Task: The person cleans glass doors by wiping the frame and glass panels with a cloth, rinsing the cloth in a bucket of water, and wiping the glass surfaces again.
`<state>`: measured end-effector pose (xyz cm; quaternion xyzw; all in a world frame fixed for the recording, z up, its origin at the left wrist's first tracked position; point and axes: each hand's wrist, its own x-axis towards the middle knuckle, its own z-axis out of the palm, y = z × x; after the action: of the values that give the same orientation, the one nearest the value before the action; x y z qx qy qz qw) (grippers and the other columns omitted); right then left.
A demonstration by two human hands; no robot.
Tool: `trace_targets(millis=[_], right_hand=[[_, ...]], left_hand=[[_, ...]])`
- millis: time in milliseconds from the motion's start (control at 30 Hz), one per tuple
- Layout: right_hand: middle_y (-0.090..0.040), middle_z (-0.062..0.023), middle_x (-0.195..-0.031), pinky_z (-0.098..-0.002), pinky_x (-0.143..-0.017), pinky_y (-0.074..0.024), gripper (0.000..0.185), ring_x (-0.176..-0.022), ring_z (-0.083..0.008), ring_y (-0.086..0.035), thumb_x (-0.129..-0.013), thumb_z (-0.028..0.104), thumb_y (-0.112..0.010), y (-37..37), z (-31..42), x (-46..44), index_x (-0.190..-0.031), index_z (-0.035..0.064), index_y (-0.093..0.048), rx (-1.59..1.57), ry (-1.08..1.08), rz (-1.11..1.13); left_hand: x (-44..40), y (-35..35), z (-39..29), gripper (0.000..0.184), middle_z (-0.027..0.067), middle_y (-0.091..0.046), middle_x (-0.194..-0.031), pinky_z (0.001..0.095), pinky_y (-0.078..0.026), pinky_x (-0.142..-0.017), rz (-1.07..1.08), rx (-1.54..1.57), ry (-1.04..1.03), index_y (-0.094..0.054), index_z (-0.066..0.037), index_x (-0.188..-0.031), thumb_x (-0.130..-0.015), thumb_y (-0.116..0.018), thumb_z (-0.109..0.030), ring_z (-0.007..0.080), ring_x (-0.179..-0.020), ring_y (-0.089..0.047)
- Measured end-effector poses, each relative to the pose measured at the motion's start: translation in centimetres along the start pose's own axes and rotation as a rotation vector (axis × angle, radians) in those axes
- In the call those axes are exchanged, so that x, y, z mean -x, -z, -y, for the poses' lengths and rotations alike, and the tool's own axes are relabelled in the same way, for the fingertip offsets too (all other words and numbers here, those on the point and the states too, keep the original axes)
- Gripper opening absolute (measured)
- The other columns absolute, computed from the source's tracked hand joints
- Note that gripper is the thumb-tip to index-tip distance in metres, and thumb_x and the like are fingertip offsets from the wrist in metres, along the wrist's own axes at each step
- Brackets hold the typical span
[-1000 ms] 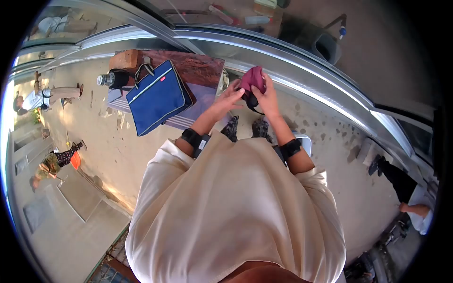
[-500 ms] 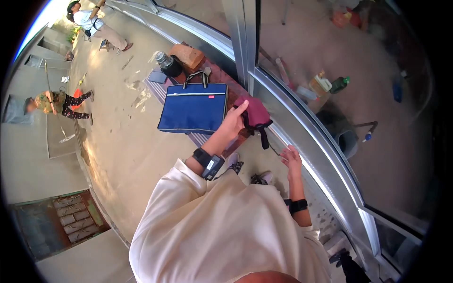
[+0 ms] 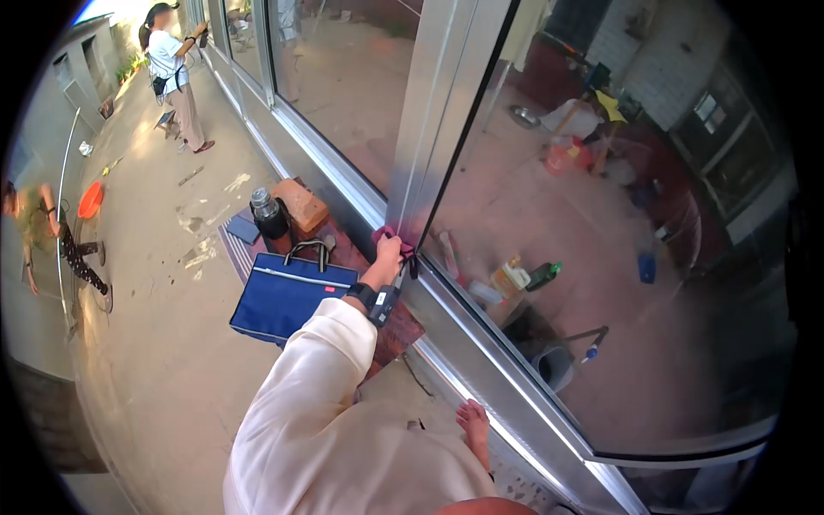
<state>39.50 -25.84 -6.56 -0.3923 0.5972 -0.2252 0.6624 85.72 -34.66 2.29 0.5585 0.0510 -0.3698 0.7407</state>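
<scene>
My left hand point(image 3: 390, 253) is closed on a maroon cloth with black trim point(image 3: 384, 233) and presses it against the lower part of the metal window post point(image 3: 427, 142). Much of the cloth is hidden behind my fingers, and a dark strap hangs below. My right hand point(image 3: 472, 421) is low beside the window sill, fingers apart, holding nothing. Left of my left forearm, a blue zipped bag with striped handles point(image 3: 287, 296) lies on a low reddish table.
Behind the bag are a dark glass bottle point(image 3: 269, 215), an orange-brown brick point(image 3: 300, 204) and a phone-like dark slab point(image 3: 243, 228). One person point(image 3: 172, 73) stands at the windows farther off; another point(image 3: 73, 240) is at the left near a long pole and an orange basin point(image 3: 90, 200).
My left hand has carried the maroon cloth forward from over the table's edge onto the window post. My right hand has dropped back lower. My view has tilted up toward the glass.
</scene>
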Motion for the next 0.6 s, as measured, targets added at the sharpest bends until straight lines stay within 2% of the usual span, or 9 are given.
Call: trace_targets(millis=[100, 133, 167, 233, 300, 333, 367, 467, 600], right_hand=[[-0.066, -0.0095, -0.1, -0.031, -0.067, -0.0514, 0.023, -0.084, -0.0192, -0.065, -0.092, 0.014, -0.052, 2.0, 0.4, 0.5, -0.114, 0.0074, -0.056, -0.002, 0.022, -0.051], [-0.066, -0.0095, -0.1, -0.031, -0.067, -0.0514, 0.023, -0.084, -0.0192, -0.065, -0.092, 0.014, -0.052, 2.1, 0.6, 0.1, -0.114, 0.0074, -0.056, -0.012, 0.06, -0.043], [-0.065, -0.0103, -0.101, -0.0318, -0.069, -0.0515, 0.025, -0.086, -0.0206, -0.064, -0.092, 0.014, -0.052, 2.4, 0.6, -0.3, -0.116, 0.007, -0.055, 0.024, 0.034, -0.064], [-0.064, -0.0112, -0.102, -0.0327, -0.07, -0.0516, 0.027, -0.088, -0.022, -0.064, -0.092, 0.014, -0.052, 2.5, 0.8, -0.6, -0.118, 0.0066, -0.053, 0.054, 0.014, -0.09], [-0.065, -0.0119, -0.101, -0.033, -0.07, -0.0519, 0.027, -0.088, -0.0229, -0.065, -0.091, 0.013, -0.053, 0.9, 1.5, -1.2, -0.117, 0.0059, -0.053, 0.054, -0.003, -0.054], [-0.065, -0.0126, -0.1, -0.0334, -0.071, -0.0523, 0.027, -0.087, -0.0232, -0.065, -0.092, 0.015, -0.054, -0.1, 2.1, -1.2, -0.117, 0.0056, -0.053, 0.082, 0.031, -0.003], [-0.065, -0.0126, -0.1, -0.0334, -0.071, -0.0523, 0.027, -0.087, -0.0232, -0.065, -0.092, 0.015, -0.054, -1.2, 2.8, -1.1, -0.117, 0.0056, -0.053, 0.074, 0.053, 0.008], [-0.065, -0.0141, -0.102, -0.0334, -0.071, -0.0536, 0.029, -0.091, -0.0234, -0.065, -0.093, 0.019, -0.055, -3.4, 4.3, -1.1, -0.117, 0.0031, -0.054, 0.124, 0.122, 0.175], [-0.065, -0.0146, -0.101, -0.0333, -0.071, -0.0539, 0.028, -0.091, -0.0237, -0.066, -0.093, 0.018, -0.055, -3.8, 5.3, -0.5, -0.116, 0.0025, -0.054, 0.144, 0.133, 0.176]], left_hand=[[1.4, -1.5, -2.0, 0.051, 0.0164, -0.053, -0.118, 0.0335, -0.047, -0.085, 0.055, -0.012, -0.194, -0.038, 0.001, -0.134, -0.084, -0.046, -0.005, 0.0271, -0.102, -0.056], [1.0, -2.3, -2.4, 0.057, 0.0208, -0.044, -0.134, 0.0341, -0.039, -0.098, 0.068, -0.097, -0.342, -0.028, 0.004, -0.14, -0.088, -0.047, -0.01, 0.0304, -0.12, -0.048], [3.2, -3.5, -4.6, 0.061, 0.0175, -0.037, -0.142, 0.0324, -0.031, -0.104, -0.014, -0.257, -0.488, -0.027, 0.004, -0.141, -0.091, -0.052, -0.019, 0.0278, -0.128, -0.04], [8.1, -5.1, -9.9, 0.065, 0.0217, -0.023, -0.149, 0.0329, -0.023, -0.11, 0.034, -0.431, -0.79, -0.026, 0.005, -0.141, -0.092, -0.053, -0.027, 0.0295, -0.137, -0.026], [12.1, -7.1, -14.1, 0.068, 0.0242, -0.019, -0.149, 0.0342, -0.019, -0.111, 0.04, -0.519, -1.05, -0.028, 0.006, -0.14, -0.093, -0.051, -0.037, 0.0319, -0.139, -0.02], [12.6, -8.2, -15.6, 0.066, 0.0259, -0.018, -0.148, 0.0439, -0.019, -0.111, 0.049, -0.489, -1.251, -0.031, 0.007, -0.137, -0.093, -0.05, -0.038, 0.0415, -0.137, -0.018], [12.9, -9.5, -17.4, 0.065, 0.0262, -0.019, -0.148, 0.0462, -0.019, -0.111, 0.051, -0.483, -1.433, -0.032, 0.006, -0.137, -0.093, -0.049, -0.039, 0.0434, -0.136, -0.018], [15.5, -13.2, -24.3, 0.062, 0.0258, -0.021, -0.147, 0.0477, -0.023, -0.108, 0.057, -0.527, -1.732, -0.035, 0.003, -0.137, -0.093, -0.05, -0.038, 0.0425, -0.135, -0.021], [20.1, -18.9, -35.5, 0.058, 0.0226, -0.028, -0.146, 0.0445, -0.025, -0.109, -0.038, -0.532, -2.035, -0.039, -0.002, -0.136, -0.092, -0.049, -0.038, 0.0403, -0.134, -0.025]])
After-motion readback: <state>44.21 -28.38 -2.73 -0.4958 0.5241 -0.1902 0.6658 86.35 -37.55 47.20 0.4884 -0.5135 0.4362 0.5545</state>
